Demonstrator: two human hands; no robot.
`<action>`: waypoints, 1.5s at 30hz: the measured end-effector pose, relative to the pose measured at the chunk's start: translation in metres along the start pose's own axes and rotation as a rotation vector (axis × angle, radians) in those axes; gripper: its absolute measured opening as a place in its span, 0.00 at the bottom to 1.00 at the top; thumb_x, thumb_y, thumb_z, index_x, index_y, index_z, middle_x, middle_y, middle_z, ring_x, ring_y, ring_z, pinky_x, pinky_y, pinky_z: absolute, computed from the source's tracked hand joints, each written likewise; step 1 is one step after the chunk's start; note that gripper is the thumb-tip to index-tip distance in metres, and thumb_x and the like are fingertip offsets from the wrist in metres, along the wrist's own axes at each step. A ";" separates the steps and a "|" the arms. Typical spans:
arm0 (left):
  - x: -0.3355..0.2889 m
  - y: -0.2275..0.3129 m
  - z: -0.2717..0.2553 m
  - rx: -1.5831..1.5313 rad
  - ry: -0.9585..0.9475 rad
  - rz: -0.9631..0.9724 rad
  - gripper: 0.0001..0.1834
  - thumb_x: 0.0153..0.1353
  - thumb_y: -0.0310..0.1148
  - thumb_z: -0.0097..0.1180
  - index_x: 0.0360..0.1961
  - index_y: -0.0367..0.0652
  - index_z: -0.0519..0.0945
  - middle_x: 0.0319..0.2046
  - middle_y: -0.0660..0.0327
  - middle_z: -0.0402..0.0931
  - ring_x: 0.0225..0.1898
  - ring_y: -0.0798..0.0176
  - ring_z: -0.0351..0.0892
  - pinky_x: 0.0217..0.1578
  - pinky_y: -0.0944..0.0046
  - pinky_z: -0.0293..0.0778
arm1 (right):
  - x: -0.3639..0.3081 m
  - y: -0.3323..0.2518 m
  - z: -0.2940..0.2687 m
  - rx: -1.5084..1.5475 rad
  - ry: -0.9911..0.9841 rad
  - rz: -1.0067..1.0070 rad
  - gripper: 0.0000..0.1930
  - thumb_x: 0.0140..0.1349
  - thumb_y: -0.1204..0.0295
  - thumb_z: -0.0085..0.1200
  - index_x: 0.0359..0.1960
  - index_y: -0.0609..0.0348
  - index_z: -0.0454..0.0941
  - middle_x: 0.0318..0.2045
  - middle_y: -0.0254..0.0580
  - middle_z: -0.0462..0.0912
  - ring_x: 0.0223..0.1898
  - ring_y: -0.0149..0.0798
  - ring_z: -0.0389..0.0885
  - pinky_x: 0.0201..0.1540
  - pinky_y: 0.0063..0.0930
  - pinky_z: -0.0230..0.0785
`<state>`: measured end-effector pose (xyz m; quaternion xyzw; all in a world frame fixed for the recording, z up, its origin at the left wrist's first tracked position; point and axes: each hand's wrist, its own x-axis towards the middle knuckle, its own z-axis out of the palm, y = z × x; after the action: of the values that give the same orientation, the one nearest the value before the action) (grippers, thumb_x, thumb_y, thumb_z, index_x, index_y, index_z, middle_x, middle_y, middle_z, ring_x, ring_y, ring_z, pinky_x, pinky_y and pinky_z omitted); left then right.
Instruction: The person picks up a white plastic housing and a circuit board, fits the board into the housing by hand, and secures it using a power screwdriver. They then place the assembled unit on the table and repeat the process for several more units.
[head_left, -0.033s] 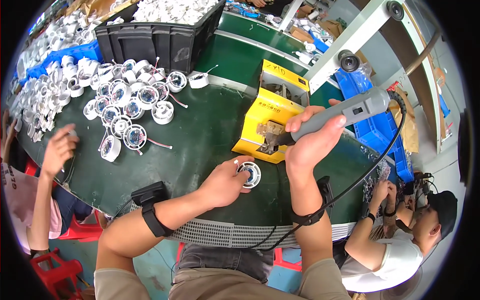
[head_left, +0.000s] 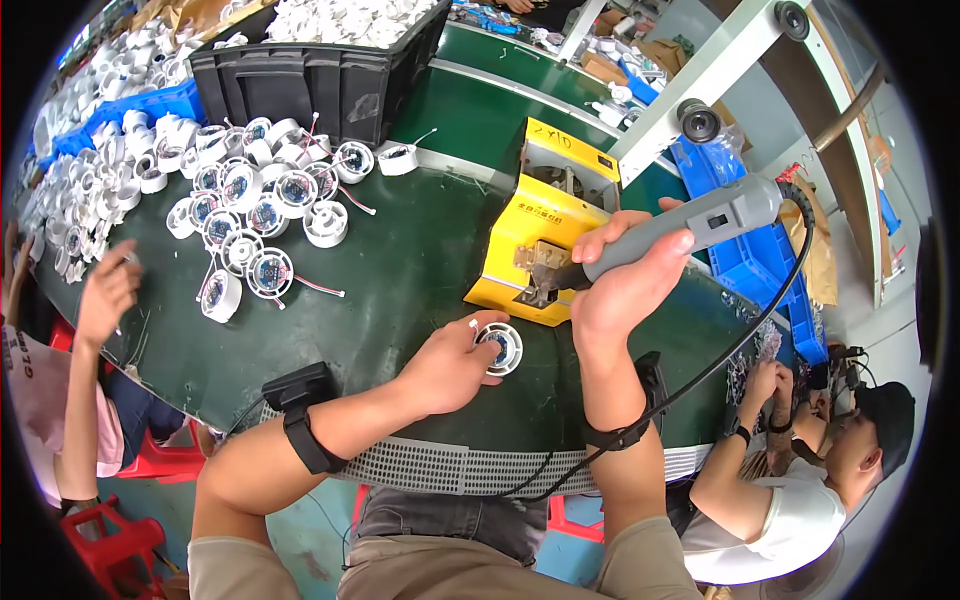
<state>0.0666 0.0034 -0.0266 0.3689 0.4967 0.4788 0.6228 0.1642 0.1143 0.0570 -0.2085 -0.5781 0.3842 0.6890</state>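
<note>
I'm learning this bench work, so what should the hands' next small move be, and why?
Probably draw the grey tool back from the yellow machine and toward the round white part: the right hand has the tool's tip at the machine's metal front fitting, while the left hand holds the part by its edge.

- yellow machine [head_left: 508, 235]: glossy, looks like painted metal
- grey handheld tool [head_left: 742, 208]: smooth matt plastic
- white ring housing [head_left: 515, 341]: smooth plastic
- black crate [head_left: 290, 95]: matt plastic, kinda scuffed

Green workbench [head_left: 390, 250] and heaped white parts [head_left: 240, 188] show a workshop.
</note>
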 end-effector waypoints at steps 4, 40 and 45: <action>0.002 -0.003 -0.001 0.022 0.019 0.004 0.20 0.68 0.25 0.43 0.61 0.33 0.65 0.46 0.57 0.74 0.44 0.67 0.77 0.45 0.64 0.82 | -0.001 0.003 0.000 0.032 -0.025 -0.017 0.28 0.70 0.44 0.32 0.50 0.61 0.57 0.20 0.42 0.68 0.14 0.34 0.67 0.18 0.29 0.64; 0.009 0.000 -0.006 -0.024 0.095 -0.016 0.17 0.67 0.26 0.43 0.56 0.32 0.69 0.46 0.55 0.75 0.42 0.64 0.80 0.44 0.65 0.82 | -0.055 -0.012 -0.006 0.172 -0.212 0.121 0.34 0.66 0.38 0.35 0.54 0.58 0.55 0.23 0.39 0.69 0.16 0.32 0.68 0.20 0.27 0.66; 0.009 -0.003 -0.003 -0.069 0.154 0.027 0.16 0.65 0.27 0.45 0.52 0.30 0.72 0.39 0.53 0.79 0.36 0.62 0.83 0.37 0.66 0.81 | -0.058 -0.014 -0.003 0.169 -0.217 0.132 0.34 0.65 0.38 0.36 0.54 0.58 0.55 0.23 0.40 0.69 0.17 0.32 0.69 0.21 0.27 0.67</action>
<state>0.0647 0.0113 -0.0324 0.3159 0.5215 0.5309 0.5885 0.1690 0.0613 0.0294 -0.1446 -0.5999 0.4960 0.6109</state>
